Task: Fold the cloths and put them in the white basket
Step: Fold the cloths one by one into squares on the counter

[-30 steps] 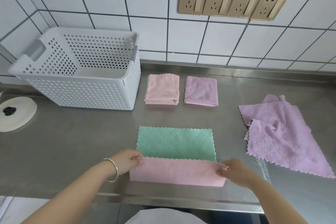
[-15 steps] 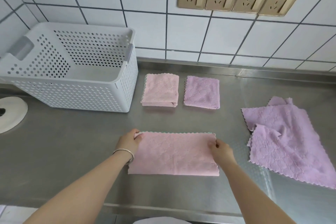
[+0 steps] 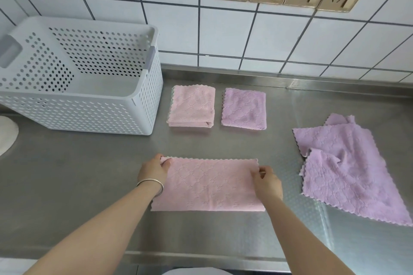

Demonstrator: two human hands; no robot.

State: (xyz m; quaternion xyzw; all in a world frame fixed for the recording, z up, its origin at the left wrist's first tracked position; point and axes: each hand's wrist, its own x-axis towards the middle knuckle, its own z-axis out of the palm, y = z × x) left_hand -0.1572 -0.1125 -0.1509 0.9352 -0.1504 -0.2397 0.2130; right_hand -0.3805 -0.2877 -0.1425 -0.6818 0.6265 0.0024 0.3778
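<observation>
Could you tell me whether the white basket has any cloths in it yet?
Empty, as far as shows: the white basket has a bare floor, and both folded cloths, pink and purple, lie on the counter beside it.

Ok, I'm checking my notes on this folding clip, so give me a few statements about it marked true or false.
1. The white basket holds folded cloths. False: none is visible inside.
2. Both hands pinch the pink cloth, the left hand and right hand at its far corners. True.
3. Two folded cloths, one pink and one purple, lie beside the basket. True.
4. The unfolded purple cloth lies left of the basket. False: it lies at the right of the counter.
</observation>
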